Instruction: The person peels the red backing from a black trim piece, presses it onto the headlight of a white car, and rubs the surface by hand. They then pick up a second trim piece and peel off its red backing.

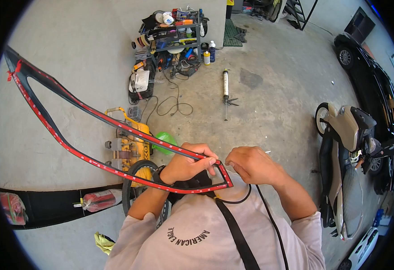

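Grey conc. floor (278, 139); L hand (188, 164) grasps long, tapered blk plastic-looking frame (129, 129) w/ red tape (116, 171); R hand (251, 164) curled by its corner, can't tell if gripping.

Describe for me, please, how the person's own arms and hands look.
The left hand and right hand are both ungloved. A dark band, perhaps a watch, circles the left wrist; none shows on the right. Short, pale sleeves leave the forearms bare.
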`<state>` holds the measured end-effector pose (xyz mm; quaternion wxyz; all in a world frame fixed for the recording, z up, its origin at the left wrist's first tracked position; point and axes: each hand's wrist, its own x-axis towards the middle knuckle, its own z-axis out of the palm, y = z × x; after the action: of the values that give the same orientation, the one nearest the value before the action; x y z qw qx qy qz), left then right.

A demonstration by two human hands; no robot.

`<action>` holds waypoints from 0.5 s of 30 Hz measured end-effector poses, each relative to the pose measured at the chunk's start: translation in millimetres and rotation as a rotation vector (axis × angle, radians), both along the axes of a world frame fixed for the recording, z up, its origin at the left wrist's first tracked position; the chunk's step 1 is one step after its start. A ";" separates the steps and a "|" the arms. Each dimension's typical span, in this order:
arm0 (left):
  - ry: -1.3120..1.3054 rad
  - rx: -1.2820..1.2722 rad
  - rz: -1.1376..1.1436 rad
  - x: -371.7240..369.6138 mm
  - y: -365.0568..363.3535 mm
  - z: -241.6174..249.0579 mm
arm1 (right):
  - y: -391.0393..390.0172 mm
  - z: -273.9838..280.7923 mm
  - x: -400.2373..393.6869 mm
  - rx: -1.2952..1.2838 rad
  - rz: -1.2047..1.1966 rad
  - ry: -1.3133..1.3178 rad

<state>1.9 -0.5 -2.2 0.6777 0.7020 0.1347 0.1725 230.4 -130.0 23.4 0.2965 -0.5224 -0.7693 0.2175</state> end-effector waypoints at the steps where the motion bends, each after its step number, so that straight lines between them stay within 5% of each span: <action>1: -0.009 -0.001 0.003 0.3 0.3 -0.8 | -0.6 -2.0 0.8 -0.032 -0.003 0.011; 15: 0.010 0.027 -0.034 0.6 0.2 0.5 | -5.3 2.1 -5.9 -0.068 -0.068 -0.056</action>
<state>2.5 -0.3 -1.7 0.6704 0.7141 0.1236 0.1591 224.5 -135.3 25.5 0.2644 -0.5640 -0.7512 0.2185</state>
